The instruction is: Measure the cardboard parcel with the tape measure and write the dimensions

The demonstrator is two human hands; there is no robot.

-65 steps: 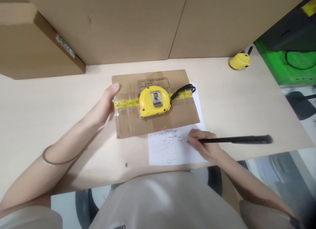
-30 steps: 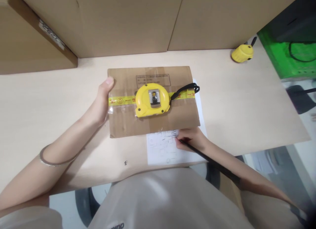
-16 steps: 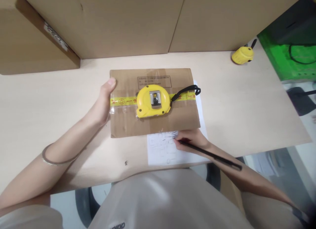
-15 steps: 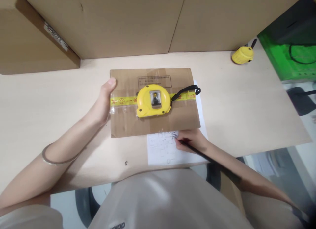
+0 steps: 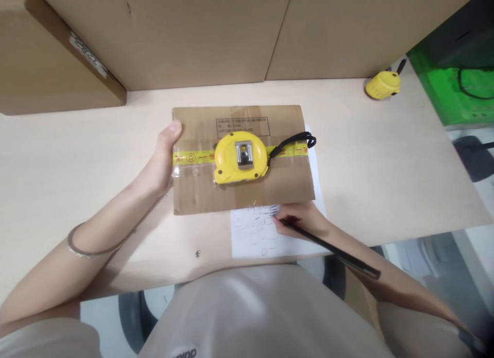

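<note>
My left hand [image 5: 164, 152] grips the left side of a small cardboard box [image 5: 200, 191], its thumb on the top edge and the other fingers hidden behind. Yellow printed tape runs across the box. On top of it lies a yellow tape measure [image 5: 226, 160] with a metal clip and a black wrist strap [image 5: 293, 138]. Below the box's right front edge, my right hand [image 5: 304, 219] is closed around a long black pen [image 5: 339, 252]. The pen's tip is at a white sheet of paper [image 5: 247, 242] bearing drawn lines. The box hides the upper part of the sheet.
Large cardboard boxes [image 5: 200, 34] stand along the back of the pale table [image 5: 366, 167], with another carton [image 5: 50, 65] at the left. A second yellow tape measure [image 5: 383, 85] sits at the back right. Beyond the right edge is a green surface [image 5: 443, 90].
The pen's back end has swung slightly, and its tip has shifted a little on the paper. The box, the tape measure on it and my left hand stay as they were.
</note>
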